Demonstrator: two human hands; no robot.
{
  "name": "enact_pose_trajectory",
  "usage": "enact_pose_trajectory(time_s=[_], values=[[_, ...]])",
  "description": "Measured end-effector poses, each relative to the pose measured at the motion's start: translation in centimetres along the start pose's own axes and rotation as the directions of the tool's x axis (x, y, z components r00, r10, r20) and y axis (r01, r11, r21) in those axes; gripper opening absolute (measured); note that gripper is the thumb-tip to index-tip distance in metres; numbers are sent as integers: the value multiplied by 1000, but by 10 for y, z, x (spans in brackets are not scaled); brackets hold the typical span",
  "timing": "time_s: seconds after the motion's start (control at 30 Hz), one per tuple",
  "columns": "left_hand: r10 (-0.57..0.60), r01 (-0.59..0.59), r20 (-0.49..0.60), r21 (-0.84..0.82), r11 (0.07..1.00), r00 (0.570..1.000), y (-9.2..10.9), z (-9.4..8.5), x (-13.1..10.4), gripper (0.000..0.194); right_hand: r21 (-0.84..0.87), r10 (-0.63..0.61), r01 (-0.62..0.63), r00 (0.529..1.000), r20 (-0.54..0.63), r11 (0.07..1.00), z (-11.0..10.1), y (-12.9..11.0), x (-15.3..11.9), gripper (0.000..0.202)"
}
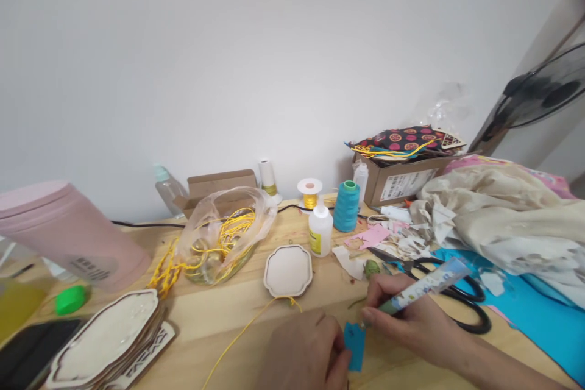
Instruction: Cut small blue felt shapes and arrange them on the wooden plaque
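My right hand (402, 311) is closed round a pen (425, 286) with a pale, patterned barrel, its tip at the right edge of a small blue paper piece (354, 347). A small dark mark shows on that paper. My left hand (304, 350), fingers curled, holds the paper's left edge against the wooden table (247, 335). Just beyond my left hand lies a scalloped wooden plaque (287, 270) with a dark rim. A yellow cord (237, 341) runs from below the plaque toward the table's near edge.
Black-handled scissors (470, 311) lie right of my right hand, among paper scraps and blue sheet (539, 323). Behind the plaque stand a glue bottle (320, 230) and blue thread cone (346, 207). Leftward are a bag of bells (219, 250), stacked plaques (107, 338) and a pink container (77, 231).
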State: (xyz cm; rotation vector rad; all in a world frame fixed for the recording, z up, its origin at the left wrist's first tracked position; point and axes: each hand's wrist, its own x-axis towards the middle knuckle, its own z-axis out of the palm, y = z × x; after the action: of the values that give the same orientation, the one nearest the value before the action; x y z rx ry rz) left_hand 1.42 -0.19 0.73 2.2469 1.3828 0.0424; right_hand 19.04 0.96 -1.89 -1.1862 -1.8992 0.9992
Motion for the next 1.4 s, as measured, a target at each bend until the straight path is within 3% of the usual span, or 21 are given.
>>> enact_pose_trajectory(time_s=[0.2,0.33,0.53,0.7,0.87,1.0,1.17,1.4], values=[[-84,89,-83,61,994,993,-1,-7,0,16,31,2,-1,999,-41,1000,0,0,2,21],[-119,118,-100,-15,993,988,-5,-10,-3,13,156,80,-59,988,-135,986,0,-5,7,25],[107,-128,-116,-193,973,987,-26,-13,-7,11,285,226,-220,974,13,933,3,-14,19,16],[222,-240,-117,-177,955,968,-33,-13,-5,28,243,211,-201,977,-18,949,12,-11,25,19],[250,-257,-82,-81,963,965,-33,-6,2,27,161,123,-115,992,-39,980,10,-4,19,22],[226,-227,-34,-41,973,974,-32,-4,7,29,22,59,-59,998,28,998,7,3,15,21],[204,-204,0,-24,979,979,-30,-4,9,32,-134,1,1,1000,8,991,11,9,16,22],[136,-139,-37,-104,985,990,-27,-5,10,17,-210,-81,71,996,-39,975,13,9,13,19]])
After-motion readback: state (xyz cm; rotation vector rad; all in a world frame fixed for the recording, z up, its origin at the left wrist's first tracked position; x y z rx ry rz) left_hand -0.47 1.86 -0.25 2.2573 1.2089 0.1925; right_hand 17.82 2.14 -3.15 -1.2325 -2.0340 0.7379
